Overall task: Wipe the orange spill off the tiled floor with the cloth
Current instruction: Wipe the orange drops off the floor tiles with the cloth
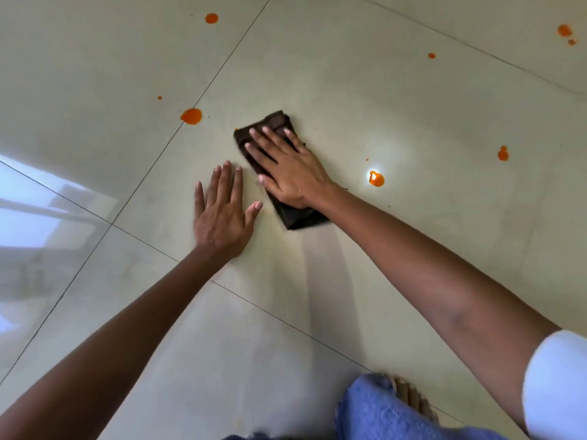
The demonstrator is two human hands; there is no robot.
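A folded dark brown cloth (298, 215) lies on the pale tiled floor (365, 100) near the middle of the view. My right hand (287, 168) presses flat on it with straight, spread fingers. My left hand (224, 209) rests flat on the bare tile just left of the cloth, fingers straight. Orange drops are scattered around: a large drop (191, 116) up and left of the cloth, another drop (376, 178) to its right beside a bright light glare, and smaller orange spots (503, 153) farther out.
More orange spots sit at the far edge: one (211, 18) at top left, one (564, 30) at top right. My knee in blue jeans (381, 411) and bare toes (413, 396) are at the bottom. A window reflection shines on the tiles at left.
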